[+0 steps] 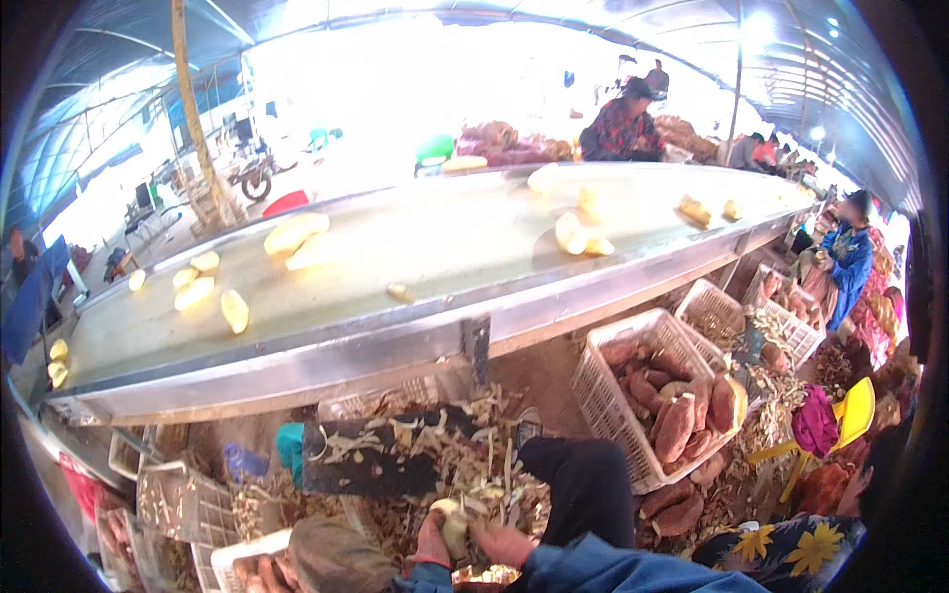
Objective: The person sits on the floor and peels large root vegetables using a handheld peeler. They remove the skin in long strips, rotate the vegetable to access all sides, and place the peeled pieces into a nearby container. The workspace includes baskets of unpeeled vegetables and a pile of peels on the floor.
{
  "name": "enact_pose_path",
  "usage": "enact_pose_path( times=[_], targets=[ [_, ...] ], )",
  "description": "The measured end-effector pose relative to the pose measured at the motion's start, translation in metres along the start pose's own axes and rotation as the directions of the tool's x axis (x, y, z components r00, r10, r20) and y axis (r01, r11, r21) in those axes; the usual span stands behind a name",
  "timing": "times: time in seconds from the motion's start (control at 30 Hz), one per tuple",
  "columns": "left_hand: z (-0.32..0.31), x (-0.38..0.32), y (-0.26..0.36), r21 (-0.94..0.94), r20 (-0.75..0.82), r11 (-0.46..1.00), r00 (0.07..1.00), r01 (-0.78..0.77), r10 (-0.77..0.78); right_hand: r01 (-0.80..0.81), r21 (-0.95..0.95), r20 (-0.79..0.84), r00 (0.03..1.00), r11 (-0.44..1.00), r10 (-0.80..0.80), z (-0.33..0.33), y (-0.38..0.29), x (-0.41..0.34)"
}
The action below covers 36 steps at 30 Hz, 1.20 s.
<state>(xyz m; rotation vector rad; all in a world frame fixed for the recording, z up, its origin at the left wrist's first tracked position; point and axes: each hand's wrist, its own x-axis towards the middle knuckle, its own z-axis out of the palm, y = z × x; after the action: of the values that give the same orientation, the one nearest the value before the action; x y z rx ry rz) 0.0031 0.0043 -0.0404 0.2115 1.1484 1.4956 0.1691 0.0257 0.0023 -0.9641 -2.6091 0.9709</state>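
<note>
Low in the view, my left hand (432, 542) grips a pale, at least partly peeled sweet potato (454, 525). My right hand (503, 540) is close against its right side with the fingers curled. Blur hides whether that hand holds a small tool. Peelings (474, 467) lie thickly heaped beyond both hands, some on a dark board (371, 474). To the right, a white plastic crate (604, 415) is full of red-skinned sweet potatoes (675, 430). Another white crate (222, 560) with similar roots stands close on my left.
A long metal-sided conveyor belt (445, 244) crosses ahead, carrying several pale peeled roots (293, 233). Its support leg (476, 348) comes down before me. On the right are a yellow chair (856, 411) with purple cloth and a seated person in blue (849, 252). Another person (623, 126) sits across the belt.
</note>
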Motion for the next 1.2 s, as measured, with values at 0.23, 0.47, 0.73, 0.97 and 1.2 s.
enact_pose_path(
  times=[0.23, 0.47, 0.73, 0.97, 1.2],
  targets=[
    [-0.045, 0.030, -0.022, -0.436, 0.458, 0.827, 0.879, 0.354, -0.135, 0.027, -0.036, -0.073, 0.997, 0.999, -0.030, -0.029, -0.029, -0.015],
    [0.021, 0.001, 0.024, -0.352, 0.164, 0.914, 0.974, 0.203, -0.154, -0.013, -0.110, 0.094, 0.995, 0.994, 0.024, 0.010, -0.021, -0.032],
    [0.030, -0.032, 0.045, -0.402, 0.227, 0.839, 0.928, 0.366, -0.296, 0.159, -0.301, -0.214, 0.949, 0.940, -0.230, -0.066, -0.019, 0.017],
    [0.018, -0.014, 0.023, -0.304, -0.017, 0.934, 0.979, 0.187, -0.201, 0.088, -0.268, 0.028, 0.996, 0.959, -0.083, -0.012, -0.041, -0.047],
    [0.017, -0.014, 0.024, -0.396, 0.162, 0.871, 0.956, 0.291, -0.246, -0.060, -0.179, -0.114, 0.993, 0.982, 0.040, -0.043, -0.023, 0.001]
  ],
)
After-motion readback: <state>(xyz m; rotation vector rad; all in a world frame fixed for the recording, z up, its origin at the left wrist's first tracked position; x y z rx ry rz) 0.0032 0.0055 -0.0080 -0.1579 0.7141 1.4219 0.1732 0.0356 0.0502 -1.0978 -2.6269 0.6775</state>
